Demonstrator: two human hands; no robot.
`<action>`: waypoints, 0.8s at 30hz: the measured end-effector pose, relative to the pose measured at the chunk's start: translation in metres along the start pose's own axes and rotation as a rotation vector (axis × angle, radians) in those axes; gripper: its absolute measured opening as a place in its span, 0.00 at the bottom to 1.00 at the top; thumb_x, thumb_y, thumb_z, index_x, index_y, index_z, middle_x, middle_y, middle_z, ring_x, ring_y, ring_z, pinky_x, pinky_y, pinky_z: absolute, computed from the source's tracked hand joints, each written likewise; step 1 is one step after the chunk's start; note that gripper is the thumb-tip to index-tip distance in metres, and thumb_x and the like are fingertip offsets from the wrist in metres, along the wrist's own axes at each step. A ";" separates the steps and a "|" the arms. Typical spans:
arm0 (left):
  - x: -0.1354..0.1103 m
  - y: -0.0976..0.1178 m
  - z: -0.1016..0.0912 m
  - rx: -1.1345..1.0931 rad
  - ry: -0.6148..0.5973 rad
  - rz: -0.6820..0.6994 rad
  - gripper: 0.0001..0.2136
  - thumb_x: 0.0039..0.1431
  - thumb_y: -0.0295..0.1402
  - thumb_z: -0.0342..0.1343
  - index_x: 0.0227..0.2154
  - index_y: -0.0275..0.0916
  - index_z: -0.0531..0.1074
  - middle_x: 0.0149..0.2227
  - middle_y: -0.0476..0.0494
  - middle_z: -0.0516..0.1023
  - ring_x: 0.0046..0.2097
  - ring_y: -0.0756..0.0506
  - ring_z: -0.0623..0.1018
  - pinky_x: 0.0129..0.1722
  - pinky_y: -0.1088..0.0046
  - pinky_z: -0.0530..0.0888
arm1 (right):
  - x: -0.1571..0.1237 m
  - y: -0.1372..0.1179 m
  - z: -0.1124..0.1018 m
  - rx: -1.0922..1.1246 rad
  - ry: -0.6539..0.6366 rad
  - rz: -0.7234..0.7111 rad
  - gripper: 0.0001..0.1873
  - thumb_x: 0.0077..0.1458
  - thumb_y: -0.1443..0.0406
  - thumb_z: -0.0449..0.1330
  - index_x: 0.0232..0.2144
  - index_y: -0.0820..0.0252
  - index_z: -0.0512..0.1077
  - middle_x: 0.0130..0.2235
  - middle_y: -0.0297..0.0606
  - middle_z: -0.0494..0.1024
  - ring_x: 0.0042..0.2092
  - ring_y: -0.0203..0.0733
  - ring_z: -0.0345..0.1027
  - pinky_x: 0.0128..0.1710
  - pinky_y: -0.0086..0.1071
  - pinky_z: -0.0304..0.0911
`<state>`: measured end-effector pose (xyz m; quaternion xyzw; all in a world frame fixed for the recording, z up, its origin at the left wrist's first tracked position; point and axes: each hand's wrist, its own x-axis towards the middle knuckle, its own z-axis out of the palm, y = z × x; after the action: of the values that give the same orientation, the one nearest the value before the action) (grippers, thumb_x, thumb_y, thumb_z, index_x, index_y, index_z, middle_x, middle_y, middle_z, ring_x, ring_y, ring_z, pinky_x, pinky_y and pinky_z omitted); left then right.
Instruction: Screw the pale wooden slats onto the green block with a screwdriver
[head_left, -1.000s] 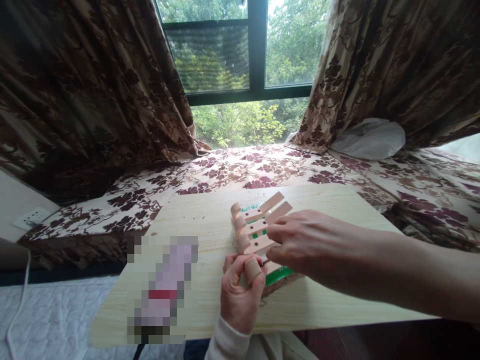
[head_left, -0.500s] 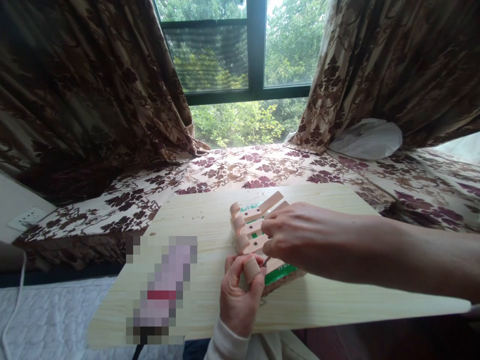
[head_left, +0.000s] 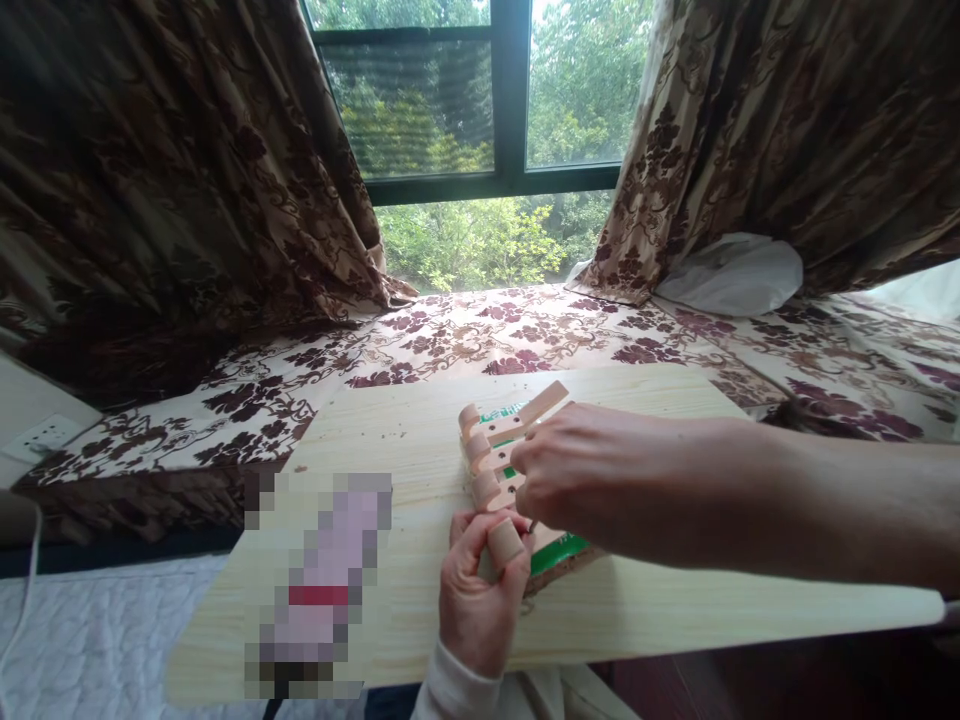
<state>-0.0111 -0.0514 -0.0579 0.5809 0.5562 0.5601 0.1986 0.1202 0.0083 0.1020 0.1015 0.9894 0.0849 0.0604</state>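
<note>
My left hand [head_left: 478, 595] is closed around the rounded end of a tan wooden piece [head_left: 504, 541] at the near side of a row of like pieces. The row of wooden pieces [head_left: 501, 430] lies across a green and white packet [head_left: 559, 552] on the pale wooden board [head_left: 397, 440]. My right hand [head_left: 581, 475] reaches in from the right with fingers pinched together over the middle pieces, next to a small dark thing by the held piece that I cannot make out. The pieces have small holes along them.
A blurred pink and red object [head_left: 319, 590] lies on the board's left part. Floral cloth [head_left: 465, 340] covers the sill behind, with patterned curtains [head_left: 172, 170] on both sides of the window [head_left: 480, 100]. A white bag [head_left: 739, 275] sits at the right. A wall socket [head_left: 45, 433] is at far left.
My right hand has slid a little to the left over the wooden pieces, covering more of them. My left hand keeps its hold in the same place.
</note>
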 end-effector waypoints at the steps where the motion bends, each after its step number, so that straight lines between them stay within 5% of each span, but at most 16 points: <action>1: 0.000 0.000 0.000 -0.006 -0.005 -0.008 0.06 0.46 0.27 0.56 0.29 0.41 0.74 0.32 0.49 0.73 0.36 0.50 0.75 0.37 0.79 0.72 | 0.000 0.000 -0.002 0.005 -0.030 0.011 0.06 0.51 0.73 0.52 0.25 0.66 0.68 0.33 0.47 0.72 0.31 0.38 0.64 0.31 0.33 0.58; 9: -0.004 -0.004 0.004 -0.057 0.004 -0.050 0.03 0.46 0.31 0.59 0.26 0.40 0.72 0.30 0.49 0.70 0.33 0.51 0.73 0.36 0.78 0.72 | 0.005 0.002 -0.017 0.016 -0.160 0.073 0.10 0.50 0.72 0.54 0.19 0.63 0.66 0.20 0.32 0.64 0.19 0.32 0.48 0.20 0.32 0.44; 14: -0.004 -0.001 0.005 -0.055 0.016 -0.047 0.03 0.46 0.31 0.59 0.26 0.39 0.73 0.30 0.50 0.70 0.31 0.52 0.72 0.35 0.79 0.72 | 0.006 -0.002 -0.016 -0.075 -0.075 0.053 0.13 0.48 0.74 0.54 0.15 0.61 0.60 0.18 0.30 0.59 0.18 0.32 0.43 0.19 0.32 0.41; 24: 0.000 0.001 0.004 -0.057 0.008 -0.057 0.02 0.43 0.29 0.60 0.23 0.39 0.73 0.30 0.50 0.70 0.30 0.53 0.72 0.35 0.78 0.72 | 0.003 -0.003 -0.017 -0.155 -0.091 0.038 0.15 0.49 0.75 0.52 0.15 0.61 0.58 0.17 0.29 0.56 0.19 0.31 0.42 0.18 0.31 0.41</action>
<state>-0.0070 -0.0499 -0.0588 0.5565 0.5571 0.5724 0.2288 0.1147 0.0032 0.1174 0.1192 0.9739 0.1576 0.1115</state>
